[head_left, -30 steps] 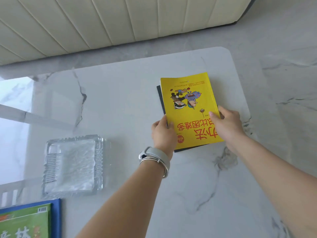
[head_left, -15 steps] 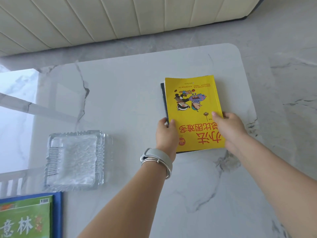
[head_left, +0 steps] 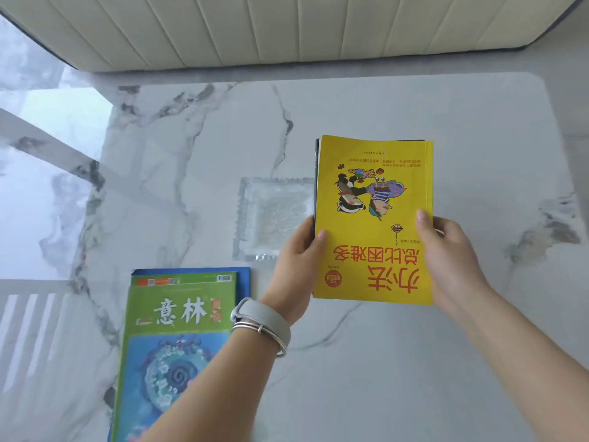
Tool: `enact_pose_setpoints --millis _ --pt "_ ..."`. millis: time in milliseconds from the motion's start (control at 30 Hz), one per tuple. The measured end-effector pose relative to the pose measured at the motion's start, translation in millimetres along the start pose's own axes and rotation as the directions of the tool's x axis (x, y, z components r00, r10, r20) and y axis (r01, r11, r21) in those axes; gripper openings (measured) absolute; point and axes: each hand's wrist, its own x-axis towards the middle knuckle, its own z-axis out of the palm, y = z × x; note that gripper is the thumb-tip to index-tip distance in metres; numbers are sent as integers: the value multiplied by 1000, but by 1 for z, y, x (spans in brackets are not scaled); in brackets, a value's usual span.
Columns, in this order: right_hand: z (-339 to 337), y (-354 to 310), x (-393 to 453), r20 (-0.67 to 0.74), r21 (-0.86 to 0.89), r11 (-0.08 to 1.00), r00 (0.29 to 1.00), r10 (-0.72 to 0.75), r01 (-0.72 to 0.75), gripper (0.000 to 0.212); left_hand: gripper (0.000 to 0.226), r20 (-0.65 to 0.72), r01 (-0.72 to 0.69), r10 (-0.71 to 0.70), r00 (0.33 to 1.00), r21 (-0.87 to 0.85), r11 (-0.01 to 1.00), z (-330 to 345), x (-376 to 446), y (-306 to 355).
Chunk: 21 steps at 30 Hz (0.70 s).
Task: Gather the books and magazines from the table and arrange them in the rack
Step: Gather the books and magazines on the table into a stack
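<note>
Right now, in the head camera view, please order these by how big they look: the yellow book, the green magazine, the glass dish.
1. Green magazine, though partly hidden by the forearm and cut off by the frame.
2. Yellow book, held up nearer the camera, so this ranking is unsure.
3. Glass dish, clearly smallest.

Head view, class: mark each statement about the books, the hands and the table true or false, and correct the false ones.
1. Both hands hold the yellow book. True: the left hand grips its left edge and the right hand its right edge.
2. The yellow book is the only one held. False: a dark book shows behind its left edge.
3. A green magazine lies on a blue book on the table. True.
4. The clear glass dish holds a stack of magazines. False: nothing shows in it.
5. A rack stands on the table. False: no rack is in view.
</note>
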Motion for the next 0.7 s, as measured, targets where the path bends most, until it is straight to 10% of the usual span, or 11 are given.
enact_pose_setpoints --millis 333,700 --pt "168 92 -186 149 46 997 987 54 -61 13 36 -220 187 -154 963 134 973 -226 -128 -48" --pt "227 158 -204 196 -242 954 954 227 -177 45 29 -348 271 -179 920 236 933 -292 -142 -102"
